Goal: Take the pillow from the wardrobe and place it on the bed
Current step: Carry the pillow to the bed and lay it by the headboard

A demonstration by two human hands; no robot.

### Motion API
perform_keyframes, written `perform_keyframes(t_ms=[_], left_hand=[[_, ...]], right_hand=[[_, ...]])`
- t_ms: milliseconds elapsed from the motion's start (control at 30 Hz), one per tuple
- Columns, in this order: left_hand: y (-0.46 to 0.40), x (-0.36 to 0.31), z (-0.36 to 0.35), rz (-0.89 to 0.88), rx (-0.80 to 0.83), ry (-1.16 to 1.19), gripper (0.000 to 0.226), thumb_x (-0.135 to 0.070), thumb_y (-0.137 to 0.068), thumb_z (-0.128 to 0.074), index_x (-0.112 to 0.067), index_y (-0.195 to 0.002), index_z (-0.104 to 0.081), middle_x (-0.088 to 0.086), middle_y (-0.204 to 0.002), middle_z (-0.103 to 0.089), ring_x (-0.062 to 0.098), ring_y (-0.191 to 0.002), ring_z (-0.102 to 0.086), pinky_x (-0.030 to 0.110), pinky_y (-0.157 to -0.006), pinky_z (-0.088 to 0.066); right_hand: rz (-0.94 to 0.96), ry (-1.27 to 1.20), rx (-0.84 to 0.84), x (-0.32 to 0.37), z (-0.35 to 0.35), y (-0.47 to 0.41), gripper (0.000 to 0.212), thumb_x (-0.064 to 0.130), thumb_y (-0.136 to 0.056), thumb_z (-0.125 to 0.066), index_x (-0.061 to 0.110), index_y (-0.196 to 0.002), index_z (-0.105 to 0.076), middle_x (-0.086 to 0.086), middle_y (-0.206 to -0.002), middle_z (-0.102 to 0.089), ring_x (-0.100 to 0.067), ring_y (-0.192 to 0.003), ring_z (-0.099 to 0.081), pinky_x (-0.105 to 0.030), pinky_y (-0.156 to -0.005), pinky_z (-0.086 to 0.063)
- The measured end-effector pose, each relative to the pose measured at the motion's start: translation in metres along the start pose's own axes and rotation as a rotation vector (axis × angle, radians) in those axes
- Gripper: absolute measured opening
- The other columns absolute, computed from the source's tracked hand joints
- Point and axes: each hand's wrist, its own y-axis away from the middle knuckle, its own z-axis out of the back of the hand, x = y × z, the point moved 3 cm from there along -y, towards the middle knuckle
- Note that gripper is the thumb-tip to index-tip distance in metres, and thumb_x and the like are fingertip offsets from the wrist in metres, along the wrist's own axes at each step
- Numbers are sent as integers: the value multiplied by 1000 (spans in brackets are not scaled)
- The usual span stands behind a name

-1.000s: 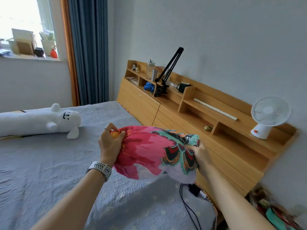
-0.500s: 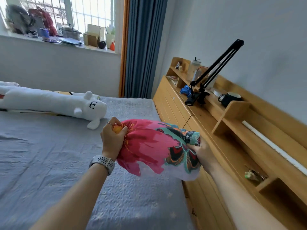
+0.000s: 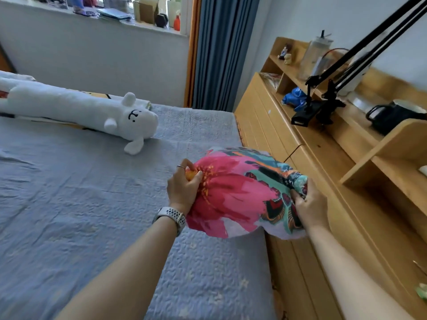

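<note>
A pillow point(image 3: 240, 192) with a bright pink flower print and teal patches hangs in the air above the right edge of the bed point(image 3: 69, 204). My left hand point(image 3: 183, 188), with a ring and a white watch at the wrist, grips its left end. My right hand point(image 3: 310, 207) grips its right end, bunching the fabric. The bed has a grey-blue quilted cover. The wardrobe is out of view.
A long white plush animal point(image 3: 76, 113) lies across the far side of the bed. A wooden headboard shelf unit point(image 3: 323, 162) runs along the right, carrying a black clamp lamp arm point(image 3: 360, 51), a dark mug point(image 3: 392, 116) and a bottle. A blue curtain point(image 3: 221, 51) hangs by the window sill.
My view has swung left and moved closer along the headboard; the fan has left the frame. The pillow, still held at both ends, now sits lower and further over the bed's right edge.
</note>
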Motion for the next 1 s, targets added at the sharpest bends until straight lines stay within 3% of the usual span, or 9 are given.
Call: perform_keyframes(t_ms=[133, 233, 333, 433, 567, 667, 800, 933, 1000], left_hand=[[30, 87, -37, 476, 266, -188, 56, -47, -60, -70, -22, -105, -46, 9, -95, -67, 36, -93, -64, 37, -72, -42], [65, 121, -56, 703, 367, -146, 51, -33, -54, -76, -22, -95, -48, 9, -90, -68, 33, -90, -64, 41, -82, -48], [86, 136, -76, 683, 482, -231, 62, -28, -57, -72, -22, -115, -51, 10, -98, -69, 33, -96, -63, 39, -84, -48], [103, 152, -84, 636, 666, -488, 87, -28, -70, -66, -16, -147, -26, 17, -118, -66, 34, -109, -61, 30, -76, -41], [108, 175, -82, 637, 955, -776, 83, -44, -73, -72, -11, -141, -38, 13, -137, -56, 28, -123, -55, 31, -98, -45], [93, 183, -86, 691, 1096, -715, 77, -39, -69, -80, -7, -132, -49, 12, -130, -60, 25, -115, -60, 35, -90, -53], [85, 178, -82, 929, 1061, -423, 72, -45, -67, -74, -16, -125, -42, -1, -104, -56, 11, -85, -58, 19, -47, -48], [81, 190, -91, 1059, 792, -32, 96, -79, -62, -61, -22, -137, -42, 5, -127, -60, 24, -114, -55, 38, -86, -40], [81, 190, -104, 1011, 617, 104, 93, -64, -74, -68, -13, -145, -35, 10, -131, -58, 25, -111, -59, 37, -88, -46]], right_hand=[[-323, 39, 154, -78, -60, 38, 24, 12, -91, -58, 11, -115, -57, -18, -106, -67, -36, -94, -63, -44, -79, -54], [-527, 2, 218, -115, -78, 66, 31, 10, -93, -55, 9, -124, -52, -19, -118, -65, -38, -106, -60, -48, -90, -50], [-641, 61, 283, -143, -81, 82, 35, 12, -93, -54, 6, -127, -49, -20, -123, -61, -41, -114, -56, -52, -97, -46], [-732, 247, 459, -158, -87, 95, 44, 20, -91, -56, 1, -129, -47, -22, -127, -60, -40, -119, -54, -45, -100, -43], [-857, 458, 741, -164, -94, 108, 46, 18, -91, -50, -2, -131, -41, -22, -135, -55, -36, -123, -54, -33, -94, -43], [-852, 424, 692, -169, -102, 100, 63, 25, -89, -57, -3, -140, -33, -23, -139, -51, -38, -127, -49, -38, -98, -42], [-710, 270, 508, -162, -114, 76, 91, 49, -85, -58, 11, -153, -11, -18, -150, -40, -40, -137, -36, -47, -108, -35], [-739, 136, 571, -157, -136, 65, 111, 77, -74, -53, 14, -154, -8, -16, -154, -32, -38, -140, -31, -49, -111, -30], [-736, 248, 617, -156, -145, 65, 109, 75, -75, -55, 9, -152, -15, -17, -152, -33, -38, -138, -33, -48, -109, -32]])
